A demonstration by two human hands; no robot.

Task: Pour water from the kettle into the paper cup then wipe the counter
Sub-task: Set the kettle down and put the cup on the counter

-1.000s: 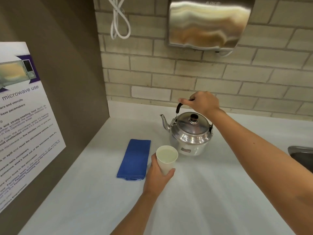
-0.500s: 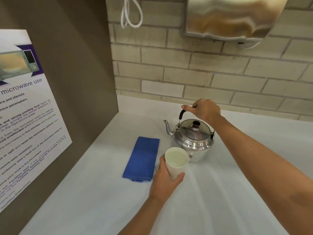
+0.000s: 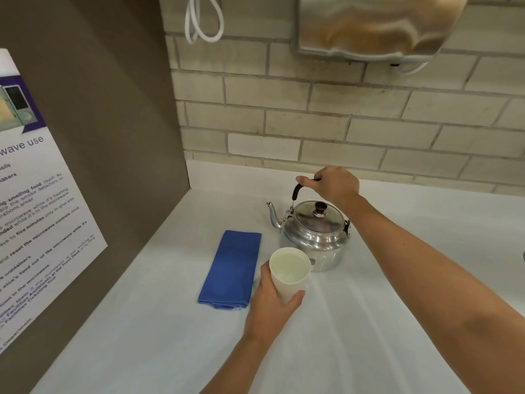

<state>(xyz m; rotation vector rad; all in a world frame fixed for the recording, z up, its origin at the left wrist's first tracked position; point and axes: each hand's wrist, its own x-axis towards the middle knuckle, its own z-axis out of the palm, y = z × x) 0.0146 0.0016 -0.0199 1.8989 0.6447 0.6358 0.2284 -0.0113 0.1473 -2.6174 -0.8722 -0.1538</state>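
Observation:
A silver metal kettle (image 3: pixel 312 237) stands upright on the white counter (image 3: pixel 355 336), its spout pointing left. My right hand (image 3: pixel 332 186) is closed over the kettle's black arched handle. Just in front of the kettle is a white paper cup (image 3: pixel 289 275) with water in it. My left hand (image 3: pixel 272 302) wraps around the cup's lower left side. A folded blue cloth (image 3: pixel 231 268) lies flat on the counter to the left of the cup, touching neither hand.
A brown side panel (image 3: pixel 113 137) with a microwave-use notice (image 3: pixel 37 223) closes off the left. A brick wall (image 3: pixel 341 123) runs behind, with a steel dispenser (image 3: pixel 377 24) and a white cord loop (image 3: pixel 203 21) hanging above.
The view has shifted slightly, so everything sits a little further right and lower in frame. Both hands keep their holds; kettle and cup have not visibly moved on the counter.

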